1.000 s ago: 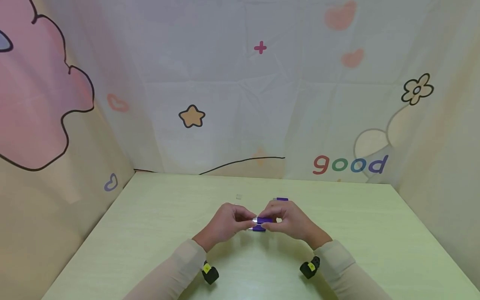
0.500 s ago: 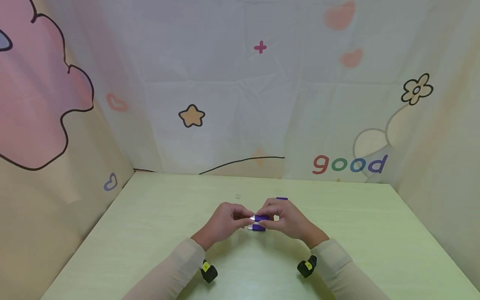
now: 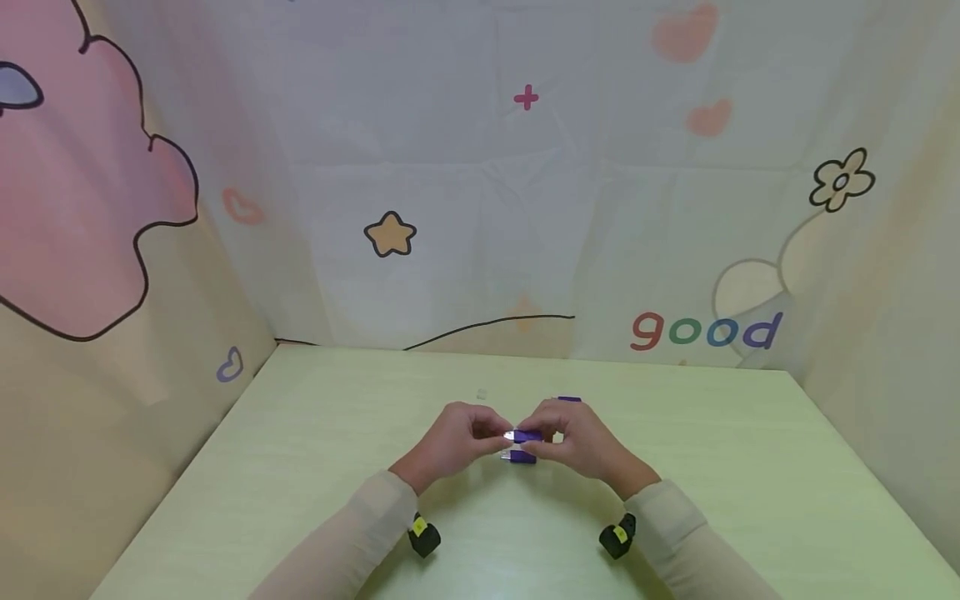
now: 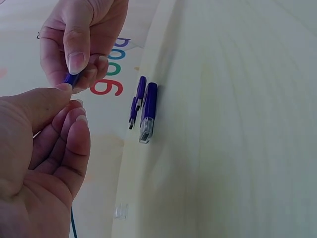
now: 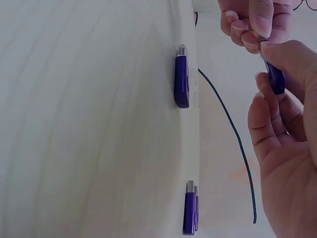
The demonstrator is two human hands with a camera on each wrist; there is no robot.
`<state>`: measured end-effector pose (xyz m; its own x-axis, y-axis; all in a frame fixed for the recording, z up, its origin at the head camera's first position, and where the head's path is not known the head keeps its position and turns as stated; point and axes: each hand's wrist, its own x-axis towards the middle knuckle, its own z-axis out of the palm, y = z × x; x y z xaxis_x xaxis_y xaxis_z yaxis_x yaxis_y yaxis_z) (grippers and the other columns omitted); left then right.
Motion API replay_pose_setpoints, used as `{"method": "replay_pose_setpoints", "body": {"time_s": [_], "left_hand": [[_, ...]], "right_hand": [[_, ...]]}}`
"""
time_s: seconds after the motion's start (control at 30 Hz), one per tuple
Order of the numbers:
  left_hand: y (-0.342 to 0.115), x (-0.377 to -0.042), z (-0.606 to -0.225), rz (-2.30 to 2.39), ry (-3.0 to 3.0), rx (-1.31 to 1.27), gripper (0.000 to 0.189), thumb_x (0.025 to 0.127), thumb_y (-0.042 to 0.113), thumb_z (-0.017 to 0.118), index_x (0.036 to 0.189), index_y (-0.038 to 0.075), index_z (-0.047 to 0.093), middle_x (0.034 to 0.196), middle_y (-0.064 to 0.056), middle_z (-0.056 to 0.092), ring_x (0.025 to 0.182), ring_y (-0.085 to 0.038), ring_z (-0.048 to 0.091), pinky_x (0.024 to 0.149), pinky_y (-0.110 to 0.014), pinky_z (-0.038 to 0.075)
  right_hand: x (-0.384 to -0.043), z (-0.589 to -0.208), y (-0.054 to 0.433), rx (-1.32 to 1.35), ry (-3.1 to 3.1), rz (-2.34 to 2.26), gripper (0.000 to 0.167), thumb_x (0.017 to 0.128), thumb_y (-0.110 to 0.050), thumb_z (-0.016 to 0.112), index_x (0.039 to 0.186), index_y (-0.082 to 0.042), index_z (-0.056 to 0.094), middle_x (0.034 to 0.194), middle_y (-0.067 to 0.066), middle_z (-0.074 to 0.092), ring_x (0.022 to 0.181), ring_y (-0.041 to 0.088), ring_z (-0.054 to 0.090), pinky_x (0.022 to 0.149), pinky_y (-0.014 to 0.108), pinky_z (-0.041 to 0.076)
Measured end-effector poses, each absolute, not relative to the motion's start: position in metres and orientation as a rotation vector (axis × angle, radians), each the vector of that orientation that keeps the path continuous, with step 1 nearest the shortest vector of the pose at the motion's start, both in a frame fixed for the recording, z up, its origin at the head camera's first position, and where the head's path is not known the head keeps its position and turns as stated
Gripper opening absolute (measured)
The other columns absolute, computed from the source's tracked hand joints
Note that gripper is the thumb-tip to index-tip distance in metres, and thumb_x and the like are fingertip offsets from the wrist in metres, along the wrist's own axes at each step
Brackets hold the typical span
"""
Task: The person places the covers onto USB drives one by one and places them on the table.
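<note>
Both hands meet over the table around a purple USB flash drive [image 3: 528, 436] with a silver and clear end. My right hand [image 3: 576, 440] pinches its purple body between thumb and fingers. The thumb and fingertips of my left hand [image 3: 456, 442] pinch the opposite end and largely hide it, so I cannot tell whether they hold the connector or a cap. Close below in the head view, a second purple flash drive [image 3: 524, 457] lies on the table, its connector under a clear cap. The right wrist view shows the held drive [image 5: 276, 79] slanting between both hands.
Beyond the right hand lie further purple flash drives [image 4: 140, 91], partly hidden in the head view. Small clear plastic caps [image 3: 482, 393] lie behind the left hand. The pale table [image 3: 300, 467] ends at a printed cloth backdrop [image 3: 465, 250]. A camera is strapped to each wrist.
The held flash drive has lifted slightly away from the one lying on the table. Both hands keep their pinch, and the head view has shifted a little.
</note>
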<state>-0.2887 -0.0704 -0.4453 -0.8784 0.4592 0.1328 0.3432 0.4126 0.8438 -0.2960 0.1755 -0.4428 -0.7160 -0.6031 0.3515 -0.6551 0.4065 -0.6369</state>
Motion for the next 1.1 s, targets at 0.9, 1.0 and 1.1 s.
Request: {"method": "replay_pose_setpoints", "body": {"time_s": [0.9,1.0,1.1], "left_hand": [[-0.058,-0.326,-0.457,0.942,2.758,0.832,0.006,0.09,0.013,0.078,0.096,0.012,0.081,0.087,0.005,0.076,0.079,-0.005,0.062,0.077,-0.022,0.054],[-0.058,-0.329,-0.459,0.901,2.764,0.871,0.007,0.09,0.013,0.078,0.097,0.011,0.082,0.089,0.004,0.077,0.08,-0.005,0.062,0.077,-0.022,0.054],[-0.056,-0.332,-0.46,0.859,2.772,0.877,0.009,0.091,0.012,0.078,0.098,0.011,0.082,0.092,0.003,0.077,0.084,-0.006,0.062,0.079,-0.022,0.054]], "right_hand": [[-0.326,-0.449,0.173,1.04,-2.932,0.798,0.006,0.09,-0.021,0.081,0.095,-0.017,0.08,0.084,-0.011,0.067,0.077,0.008,0.056,0.071,0.023,0.049],[-0.327,-0.449,0.171,1.012,-2.977,0.754,0.007,0.09,-0.022,0.08,0.095,-0.018,0.08,0.084,-0.011,0.067,0.078,0.009,0.056,0.072,0.024,0.048],[-0.328,-0.45,0.17,0.978,-3.01,0.735,0.007,0.09,-0.023,0.08,0.095,-0.018,0.08,0.084,-0.01,0.068,0.08,0.01,0.056,0.074,0.026,0.048]]}}
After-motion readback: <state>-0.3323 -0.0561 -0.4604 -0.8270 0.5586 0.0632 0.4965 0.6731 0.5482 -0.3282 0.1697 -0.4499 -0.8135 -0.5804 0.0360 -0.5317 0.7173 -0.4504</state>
